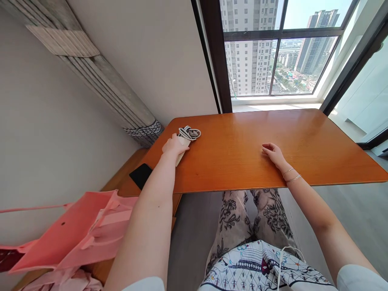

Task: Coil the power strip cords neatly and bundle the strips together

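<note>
My left hand is closed around a long, flat white power strip at the left end of the orange-brown wooden table. Its cord, pale and looped into a bundle, lies at the far end of the strip, just past my fingers. The strip's outlets cannot be made out, and part of it is covered by my hand. Over the right half of the tabletop, my right hand rests with loosely bent fingers and nothing in it. Thin bracelets circle that wrist.
A flat black object lies left of the table, partly behind my left forearm. Below it sits a pink bag on a wooden surface. A tied curtain hangs at the left wall. Beyond the table is a window. My legs are under the table's near edge.
</note>
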`<state>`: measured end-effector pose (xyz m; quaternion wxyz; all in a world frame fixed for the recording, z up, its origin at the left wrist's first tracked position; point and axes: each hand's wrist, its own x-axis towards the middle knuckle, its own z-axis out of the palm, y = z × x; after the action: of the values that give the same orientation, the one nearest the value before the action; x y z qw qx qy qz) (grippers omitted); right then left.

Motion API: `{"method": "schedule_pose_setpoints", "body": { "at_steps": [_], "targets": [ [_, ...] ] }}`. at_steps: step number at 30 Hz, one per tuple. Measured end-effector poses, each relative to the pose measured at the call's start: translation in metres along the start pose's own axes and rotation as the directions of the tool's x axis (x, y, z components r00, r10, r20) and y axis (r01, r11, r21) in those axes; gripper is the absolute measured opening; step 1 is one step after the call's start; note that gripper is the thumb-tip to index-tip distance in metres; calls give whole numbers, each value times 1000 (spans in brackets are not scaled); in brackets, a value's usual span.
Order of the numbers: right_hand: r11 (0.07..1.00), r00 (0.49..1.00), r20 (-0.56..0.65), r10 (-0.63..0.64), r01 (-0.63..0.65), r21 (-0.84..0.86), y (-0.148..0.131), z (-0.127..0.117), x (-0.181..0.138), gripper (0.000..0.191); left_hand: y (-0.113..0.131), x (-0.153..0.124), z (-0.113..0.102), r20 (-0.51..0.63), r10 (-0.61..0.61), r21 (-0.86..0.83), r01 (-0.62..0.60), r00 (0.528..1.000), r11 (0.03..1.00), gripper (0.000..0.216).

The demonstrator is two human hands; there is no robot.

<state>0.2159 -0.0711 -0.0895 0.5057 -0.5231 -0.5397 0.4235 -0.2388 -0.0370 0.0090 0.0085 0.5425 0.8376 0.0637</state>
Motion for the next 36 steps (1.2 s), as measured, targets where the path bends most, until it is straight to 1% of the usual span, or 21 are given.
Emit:
{"method": "schedule_pose_setpoints", "body": {
  "at_steps": [4,7,9,11,13,16,20,24,26,27,29,31,36],
  "targets": [
    [1000,1000,10,-2,2,-11,0,1,-2,36,-11,8,-1,-7,8,41,-8,1000,999,110],
    [1000,1000,14,10,-9,-20,0,2,-3,35,-16,8,0,-61,-38,36,40,997,999,122],
    [1000,1000,17,16,-16,-25,-1,2,-3,35,-15,4,3,-111,-61,37,65,992,997,127],
    [999,1000,20,15,-14,-31,-1,2,-3,35,-9,-2,8,-159,-33,47,41,987,998,127],
    [999,1000,21,8,-7,-37,-2,1,-2,34,1,-9,16,-201,43,52,-33,979,998,121],
    [999,1000,28,-6,7,-43,-1,0,-2,34,23,-22,31,-253,171,19,-172,952,985,104],
    [998,1000,23,-10,11,-56,1,0,-2,36,64,-38,54,-254,319,-83,-349,913,933,91],
    [997,1000,22,-13,15,-72,0,0,-2,37,110,-55,75,-178,345,-223,-379,922,898,81],
    [996,1000,19,-19,20,-87,-2,1,-3,34,129,-65,84,-133,359,-279,-383,924,881,75],
    [995,1000,19,-24,26,-100,-3,1,-3,32,135,-69,88,-113,382,-290,-398,917,870,73],
    [990,999,26,-38,41,-133,-5,1,-5,29,143,-76,93,-93,438,-292,-446,894,846,66],
    [983,998,42,-55,62,-173,-7,1,-7,26,143,-79,96,-91,480,-293,-484,873,825,58],
    [945,984,92,-150,170,-278,-11,1,-12,23,136,-79,93,-88,510,-309,-510,856,802,46]
  ]
}}
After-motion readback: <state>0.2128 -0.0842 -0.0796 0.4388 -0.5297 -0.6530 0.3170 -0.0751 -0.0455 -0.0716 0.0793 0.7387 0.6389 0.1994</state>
